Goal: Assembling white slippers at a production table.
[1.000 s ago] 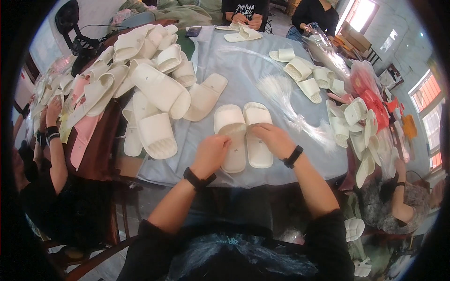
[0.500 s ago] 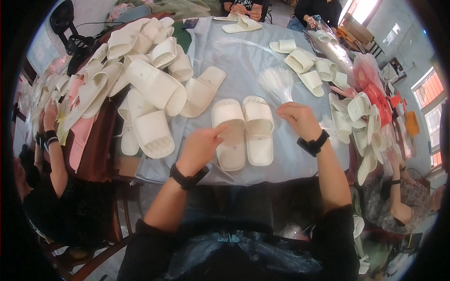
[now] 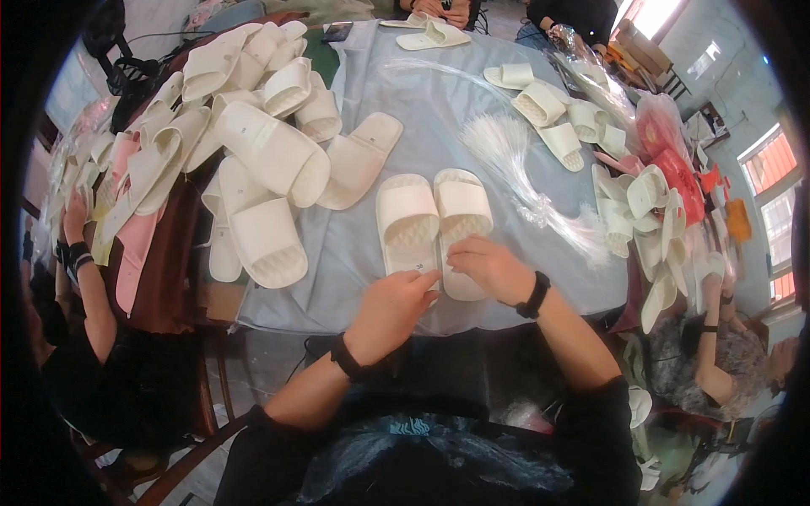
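Two white slide slippers, a left one (image 3: 407,207) and a right one (image 3: 463,198), lie side by side in front of me, toes pointing away. My left hand (image 3: 396,304) is closed in a pinch over the heel end of the left slipper. Over the right slipper's footbed, my right hand (image 3: 491,268) is also pinched, its fingertips near the gap between the pair. Whatever the fingers hold is too thin or hidden to make out. Beyond my right hand, a bundle of thin clear plastic strands (image 3: 515,173) lies fanned out on the grey cloth (image 3: 363,261).
A large pile of white slippers (image 3: 274,156) covers the left side, with a pink slipper (image 3: 137,257) at its edge. More slippers (image 3: 540,105) lie at the far right, near red plastic bags (image 3: 675,177). Other people's hands show at the left (image 3: 74,215), right (image 3: 713,287) and far side (image 3: 456,13).
My right hand has left the strand bundle and come in over the right slipper. My left hand has moved toward the left slipper's heel, its pointing finger now drawn into a pinch.
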`<state>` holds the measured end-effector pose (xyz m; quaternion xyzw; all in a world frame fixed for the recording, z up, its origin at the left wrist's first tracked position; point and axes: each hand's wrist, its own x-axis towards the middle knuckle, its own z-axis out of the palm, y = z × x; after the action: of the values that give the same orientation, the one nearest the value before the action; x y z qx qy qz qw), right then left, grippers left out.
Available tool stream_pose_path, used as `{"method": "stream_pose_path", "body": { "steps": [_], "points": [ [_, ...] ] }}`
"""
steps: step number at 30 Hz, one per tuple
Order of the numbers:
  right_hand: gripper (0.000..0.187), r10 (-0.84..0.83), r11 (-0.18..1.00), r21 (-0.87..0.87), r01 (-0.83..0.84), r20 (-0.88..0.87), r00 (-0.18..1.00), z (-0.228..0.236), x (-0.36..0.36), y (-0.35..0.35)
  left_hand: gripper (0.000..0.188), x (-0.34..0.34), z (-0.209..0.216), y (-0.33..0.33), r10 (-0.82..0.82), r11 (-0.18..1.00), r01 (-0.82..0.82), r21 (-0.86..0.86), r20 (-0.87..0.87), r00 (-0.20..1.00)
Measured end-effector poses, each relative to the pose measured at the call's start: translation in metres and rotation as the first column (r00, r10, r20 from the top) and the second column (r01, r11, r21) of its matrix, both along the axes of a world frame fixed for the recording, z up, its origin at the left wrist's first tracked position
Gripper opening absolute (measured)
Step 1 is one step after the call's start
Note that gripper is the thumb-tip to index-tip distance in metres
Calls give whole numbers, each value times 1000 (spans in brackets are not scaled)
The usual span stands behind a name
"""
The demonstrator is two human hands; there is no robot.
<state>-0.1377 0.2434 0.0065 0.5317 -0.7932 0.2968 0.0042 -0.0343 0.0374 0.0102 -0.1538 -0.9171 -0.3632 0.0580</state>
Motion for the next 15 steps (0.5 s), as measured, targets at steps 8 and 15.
{"method": "stream_pose_path", "body": {
  "steps": [8, 15],
  "points": [
    [17, -29, 1000, 9, 28, 49, 998, -13, -18, -4, 10, -23, -29, 4, 28, 996, -38, -84, -121, 992],
    [23, -83, 995, -52, 81, -48, 995, 13, -14, -2, 9, -41, -34, 17, 129, 983, -148, -107, -165, 978]
  ]
}}
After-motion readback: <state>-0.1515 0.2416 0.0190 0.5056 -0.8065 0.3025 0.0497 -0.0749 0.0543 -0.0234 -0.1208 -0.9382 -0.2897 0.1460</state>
